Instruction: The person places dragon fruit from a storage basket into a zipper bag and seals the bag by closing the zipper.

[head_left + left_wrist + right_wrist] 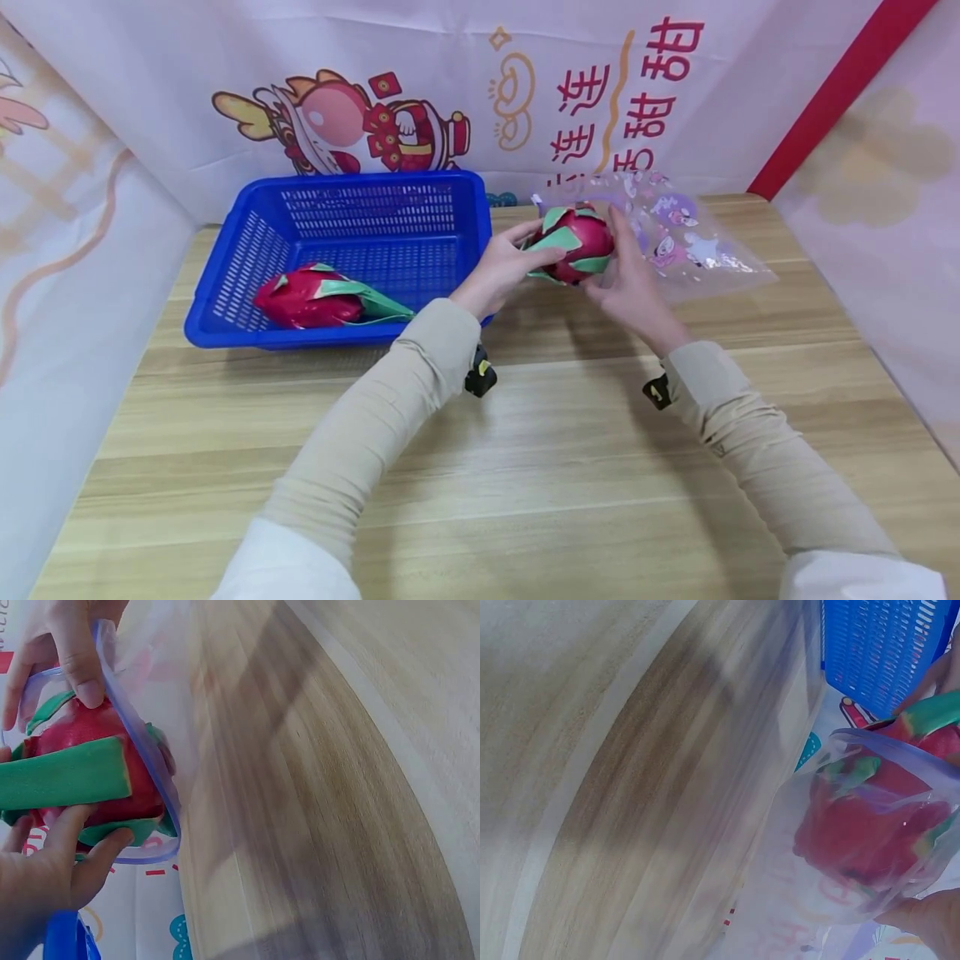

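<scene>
A red dragon fruit (588,236) with green leaf scales is held by my left hand (501,265), fingers and thumb around its leafy end. The other end lies inside the mouth of a clear zip bag (697,242) printed with small cartoon figures. On the far side of the fruit, my right hand (628,279) grips the bag's edge. The left wrist view shows the purple bag rim (154,765) around the fruit (90,735). Through the film in the right wrist view, the fruit (870,825) shows blurred.
A blue plastic basket (480,196) stands at the back left of the wooden table (525,500), with a second dragon fruit (307,298) lying inside it. Printed cloth walls (525,50) rise behind and at both sides of the table.
</scene>
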A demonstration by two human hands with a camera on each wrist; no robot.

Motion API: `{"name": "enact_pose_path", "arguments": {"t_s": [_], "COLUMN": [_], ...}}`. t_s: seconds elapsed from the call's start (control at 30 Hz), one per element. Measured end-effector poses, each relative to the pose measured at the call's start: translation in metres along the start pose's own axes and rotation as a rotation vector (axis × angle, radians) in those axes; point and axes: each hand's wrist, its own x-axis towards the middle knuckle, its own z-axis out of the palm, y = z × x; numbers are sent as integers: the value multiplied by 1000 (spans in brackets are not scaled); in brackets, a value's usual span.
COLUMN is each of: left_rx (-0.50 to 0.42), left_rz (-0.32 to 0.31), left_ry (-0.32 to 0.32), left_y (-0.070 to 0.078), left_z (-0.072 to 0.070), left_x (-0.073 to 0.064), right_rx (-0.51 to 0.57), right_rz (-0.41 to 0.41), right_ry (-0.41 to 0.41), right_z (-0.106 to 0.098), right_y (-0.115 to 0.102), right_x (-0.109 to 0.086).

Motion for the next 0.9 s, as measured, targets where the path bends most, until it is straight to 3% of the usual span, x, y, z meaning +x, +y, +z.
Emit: {"name": "enact_pose_path", "arguments": {"t_s": [0.3, 0.67, 0.9], "left_rx": [-84, -89, -96], "left_rz": [-2, -93, -74], "left_ry": [-55, -19, 8], "left_y": [-2, -4, -5], "left_z": [3, 4, 4], "left_x": [0, 3, 5], "right_rx": [31, 28, -58], "right_rz": [-27, 55, 17], "right_ry": [-18, -111, -126], "right_z": [3, 9, 10], "right_y": [-2, 5, 10], "right_x": [-1, 3, 3]}}
